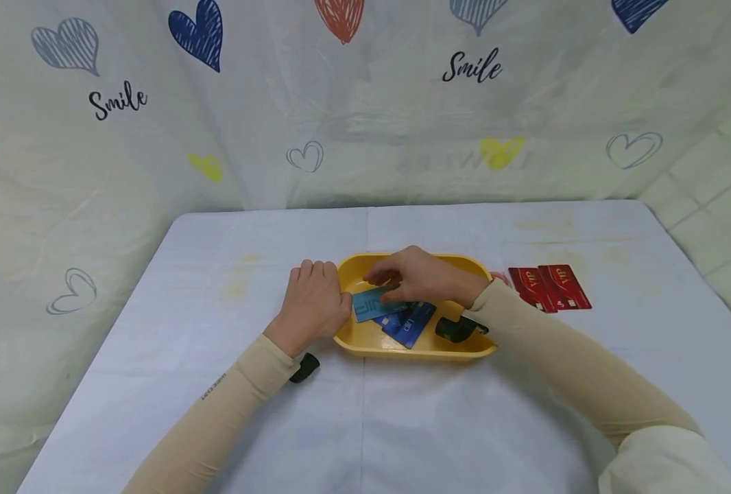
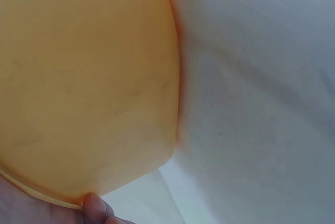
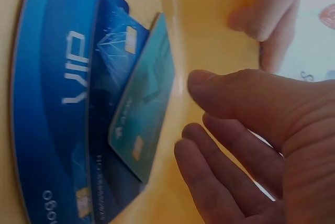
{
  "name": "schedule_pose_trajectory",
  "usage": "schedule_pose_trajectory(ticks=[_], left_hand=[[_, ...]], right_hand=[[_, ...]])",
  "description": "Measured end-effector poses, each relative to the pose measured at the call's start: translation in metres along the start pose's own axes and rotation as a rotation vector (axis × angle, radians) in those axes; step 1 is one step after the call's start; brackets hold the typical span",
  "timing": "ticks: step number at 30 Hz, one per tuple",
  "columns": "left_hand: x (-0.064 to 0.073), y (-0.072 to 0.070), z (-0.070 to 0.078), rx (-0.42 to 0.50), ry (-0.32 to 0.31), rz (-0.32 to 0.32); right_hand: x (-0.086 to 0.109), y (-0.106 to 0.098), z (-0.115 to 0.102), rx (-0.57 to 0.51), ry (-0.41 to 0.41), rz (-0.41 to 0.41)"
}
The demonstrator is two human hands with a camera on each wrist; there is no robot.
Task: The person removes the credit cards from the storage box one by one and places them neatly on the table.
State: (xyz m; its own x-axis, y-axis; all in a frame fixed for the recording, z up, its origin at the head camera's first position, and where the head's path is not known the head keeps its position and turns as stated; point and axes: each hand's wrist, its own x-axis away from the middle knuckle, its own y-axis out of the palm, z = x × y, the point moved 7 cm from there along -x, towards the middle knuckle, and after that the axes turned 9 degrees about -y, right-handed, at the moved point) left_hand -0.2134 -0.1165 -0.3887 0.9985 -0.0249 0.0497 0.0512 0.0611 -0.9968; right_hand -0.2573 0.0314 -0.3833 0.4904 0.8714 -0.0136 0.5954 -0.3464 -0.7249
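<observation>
A yellow tray (image 1: 415, 355) stands on the table with several bank-style cards in it. My left hand (image 1: 313, 298) grips the tray's left end, its thumb over the rim; in the left wrist view the fingertips (image 2: 95, 208) show at the tray's edge. A teal card (image 1: 370, 305) lies uppermost, overlapping a darker blue card (image 3: 107, 93) and a blue VIP card (image 1: 415, 326). Over the tray hovers my right hand (image 1: 424, 276), nearest the teal card. In the right wrist view its thumb and fingers are loosely bent and apart from the cards, holding nothing.
Two red VIP cards, a left one (image 1: 531, 287) and a right one (image 1: 566, 287), lie right of the tray on the white tablecloth (image 1: 365, 425). A dark piece (image 1: 305, 368) shows under the left wrist, another (image 1: 454, 331) under the right. A heart-printed sheet (image 1: 365, 89) hangs behind.
</observation>
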Motion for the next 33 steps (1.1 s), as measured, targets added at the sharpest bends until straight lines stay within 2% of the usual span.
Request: schedule_pose_trajectory(ticks=[5, 11, 17, 27, 33], left_hand=[[-0.001, 0.001, 0.000, 0.000, -0.002, -0.010], [-0.002, 0.001, 0.000, 0.002, -0.002, -0.023], [-0.002, 0.000, 0.000, 0.016, 0.005, -0.005], [0.000, 0.000, 0.000, 0.024, 0.007, -0.017], [0.000, 0.000, 0.000, 0.021, 0.017, -0.003]], right_hand=[[-0.003, 0.007, 0.002, 0.046, -0.008, -0.059], [-0.005, 0.012, 0.004, 0.070, -0.012, -0.084], [-0.007, 0.014, 0.006, 0.089, -0.005, -0.106], [-0.008, 0.017, 0.007, 0.057, -0.011, -0.098], [-0.007, 0.019, 0.007, 0.046, 0.001, -0.097]])
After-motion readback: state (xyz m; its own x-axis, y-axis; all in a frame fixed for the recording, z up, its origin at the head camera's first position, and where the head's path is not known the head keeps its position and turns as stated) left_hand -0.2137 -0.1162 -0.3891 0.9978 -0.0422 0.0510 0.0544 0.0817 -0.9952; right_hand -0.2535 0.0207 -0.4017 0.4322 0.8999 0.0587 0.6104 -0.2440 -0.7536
